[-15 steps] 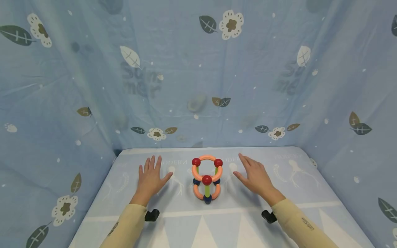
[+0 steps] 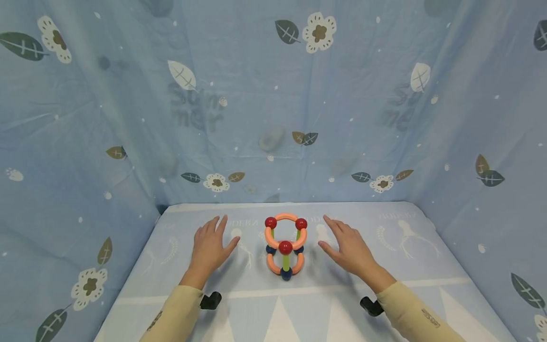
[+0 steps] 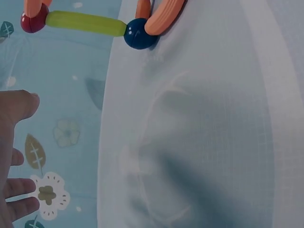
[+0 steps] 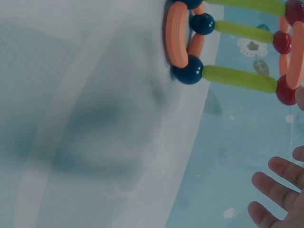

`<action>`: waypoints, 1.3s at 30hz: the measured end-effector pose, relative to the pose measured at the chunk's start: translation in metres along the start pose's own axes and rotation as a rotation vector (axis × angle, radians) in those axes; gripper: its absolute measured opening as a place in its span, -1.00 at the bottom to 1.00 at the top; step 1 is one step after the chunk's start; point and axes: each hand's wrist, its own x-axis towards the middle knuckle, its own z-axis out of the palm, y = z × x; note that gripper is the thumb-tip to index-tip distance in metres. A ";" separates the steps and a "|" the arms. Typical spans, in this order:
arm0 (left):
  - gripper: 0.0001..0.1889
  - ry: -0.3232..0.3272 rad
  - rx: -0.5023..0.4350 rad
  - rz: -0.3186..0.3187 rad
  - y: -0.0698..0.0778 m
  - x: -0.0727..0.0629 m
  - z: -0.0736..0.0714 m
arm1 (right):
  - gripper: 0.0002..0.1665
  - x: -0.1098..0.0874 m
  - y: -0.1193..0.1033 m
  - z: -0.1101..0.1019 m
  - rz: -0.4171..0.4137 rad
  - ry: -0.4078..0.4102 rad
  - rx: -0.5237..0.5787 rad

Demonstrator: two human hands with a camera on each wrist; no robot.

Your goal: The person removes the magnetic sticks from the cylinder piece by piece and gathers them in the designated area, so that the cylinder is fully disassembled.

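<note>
A toy frame of sticks and balls [image 2: 285,247] stands upright on the cloth-covered table. Its curved orange rods form an upper ring with red balls and a lower ring with dark blue balls, joined by green rods. My left hand [image 2: 209,251] hovers to its left, fingers spread, apart from it. On the other side my right hand [image 2: 352,249] is held with loose, extended fingers, also apart from the toy. The left wrist view shows a green rod [image 3: 85,23] beyond the thumb. In the right wrist view several green rods [image 4: 240,78] appear above the fingers.
A pale patterned cloth covers the table [image 2: 171,273]. Blue curtains [image 2: 256,95] printed with leaves and flowers close off the back and both sides. A black wrist piece [image 2: 211,300] sits at the left cuff, another [image 2: 371,306] at the right cuff.
Both hands have shifted slightly; the right hand has moved a little left, nearer the toy, and the left fingers have drawn closer together. The toy stays where it was.
</note>
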 end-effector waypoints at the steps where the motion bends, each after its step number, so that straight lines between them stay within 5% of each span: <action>1: -0.15 0.012 -0.005 0.004 0.002 -0.001 -0.001 | -0.05 -0.001 -0.001 0.000 -0.002 0.000 0.005; 24: -0.45 0.077 -0.180 -0.042 0.040 -0.011 -0.014 | -0.22 -0.013 -0.031 -0.010 -0.103 0.069 0.112; 39: -0.63 0.177 -0.330 0.095 0.067 -0.019 -0.029 | -0.34 -0.012 -0.045 -0.008 -0.180 0.081 0.189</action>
